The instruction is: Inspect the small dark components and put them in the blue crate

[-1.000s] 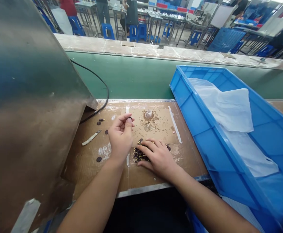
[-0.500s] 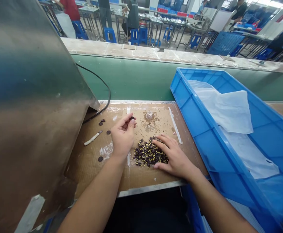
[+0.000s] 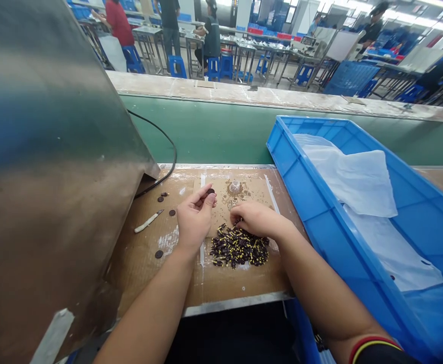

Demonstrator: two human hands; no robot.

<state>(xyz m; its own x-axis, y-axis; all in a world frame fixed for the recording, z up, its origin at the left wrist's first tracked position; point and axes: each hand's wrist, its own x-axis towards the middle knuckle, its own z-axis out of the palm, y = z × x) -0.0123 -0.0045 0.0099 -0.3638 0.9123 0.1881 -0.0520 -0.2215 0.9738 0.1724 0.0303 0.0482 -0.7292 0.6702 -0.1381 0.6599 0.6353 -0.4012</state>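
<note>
Here, left hand [image 3: 194,218] pinching disc [image 3: 211,191], right [image 3: 257,218] touching pile [image 3: 239,247]

This is a factory floor, apparently given over to handwork in bulk. At six o'clock a cardboard-covered bench [image 3: 225,285] bears a heap of small dark-and-yellow pieces [image 3: 238,247]; a big blue plastic crate [image 3: 320,202] slants along it at three o'clock, and a broad sheet-metal housing [image 3: 54,177] fills nine. Beyond the long green surface [image 3: 221,132] at twelve, metal-legged tables [image 3: 246,46] run in rows with blue stools [image 3: 177,66] beside them. People [image 3: 211,38] sit or stand there between eleven and twelve, and strip lights [image 3: 399,18] shine toward two.
</note>
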